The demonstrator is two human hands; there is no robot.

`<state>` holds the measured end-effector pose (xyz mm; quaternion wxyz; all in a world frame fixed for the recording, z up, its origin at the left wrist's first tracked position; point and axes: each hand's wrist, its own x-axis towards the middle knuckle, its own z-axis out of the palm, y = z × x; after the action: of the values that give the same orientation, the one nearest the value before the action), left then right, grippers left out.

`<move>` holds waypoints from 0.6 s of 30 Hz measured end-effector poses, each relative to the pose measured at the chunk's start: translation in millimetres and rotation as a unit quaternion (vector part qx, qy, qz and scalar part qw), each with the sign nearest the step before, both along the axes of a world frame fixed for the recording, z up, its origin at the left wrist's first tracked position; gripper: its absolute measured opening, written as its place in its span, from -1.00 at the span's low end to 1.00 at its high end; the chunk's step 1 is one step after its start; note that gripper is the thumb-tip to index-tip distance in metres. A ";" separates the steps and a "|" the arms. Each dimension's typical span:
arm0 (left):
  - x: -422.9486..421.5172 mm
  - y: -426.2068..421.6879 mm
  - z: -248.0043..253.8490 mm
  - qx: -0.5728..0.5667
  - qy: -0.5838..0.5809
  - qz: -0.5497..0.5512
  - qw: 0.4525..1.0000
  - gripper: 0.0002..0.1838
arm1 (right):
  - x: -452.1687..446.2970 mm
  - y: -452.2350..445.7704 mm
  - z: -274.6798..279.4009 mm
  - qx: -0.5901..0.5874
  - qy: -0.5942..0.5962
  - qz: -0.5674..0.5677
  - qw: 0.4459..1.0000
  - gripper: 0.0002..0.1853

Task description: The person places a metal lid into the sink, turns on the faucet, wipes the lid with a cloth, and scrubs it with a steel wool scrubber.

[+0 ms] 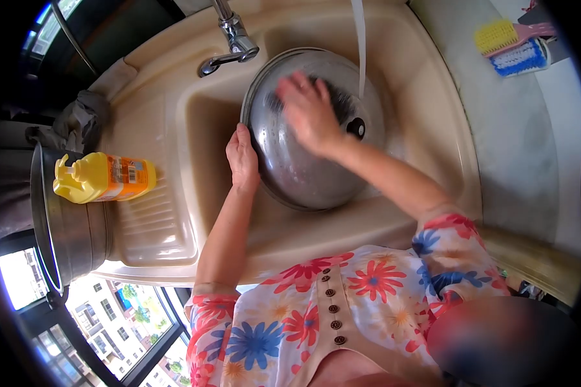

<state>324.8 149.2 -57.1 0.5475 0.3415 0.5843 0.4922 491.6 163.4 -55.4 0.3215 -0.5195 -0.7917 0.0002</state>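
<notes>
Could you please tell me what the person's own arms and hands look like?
The left hand and right hand are both bare, without gloves. The roughly elbow-length sleeves are pale, with a floral pattern in red, blue and tan.

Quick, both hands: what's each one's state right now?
Left hand: holding the rim of the round, domed silver metal lid.
Right hand: blurred, over the same lid; open or closed cannot be told.

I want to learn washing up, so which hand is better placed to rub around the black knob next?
Probably the right hand: it is over the metal lid, close to the black knob. The left hand is at the lid's edge, farther away.
</notes>
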 end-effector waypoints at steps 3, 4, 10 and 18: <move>-5.5 4.0 -10.3 -0.008 0.012 -0.027 1.000 -0.48 | 4.0 1.2 0.7 0.007 -0.030 0.046 0.998 -0.60; -5.3 2.8 -10.0 -0.014 0.015 -0.024 1.000 -0.48 | 19.6 21.7 4.9 -0.008 -0.011 0.005 1.000 -0.60; -3.6 7.6 -13.0 0.018 0.015 -0.025 0.999 -0.48 | 81.8 84.2 -16.1 -0.081 0.161 -0.143 0.973 -0.56; -2.8 8.3 -12.9 -0.007 0.017 -0.021 1.000 -0.49 | 23.2 30.0 15.8 0.043 0.086 0.088 0.992 -0.93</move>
<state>322.0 157.5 -70.0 0.5503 0.3576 0.5897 0.4706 514.9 193.4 -39.6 0.4089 -0.4317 -0.8031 0.0387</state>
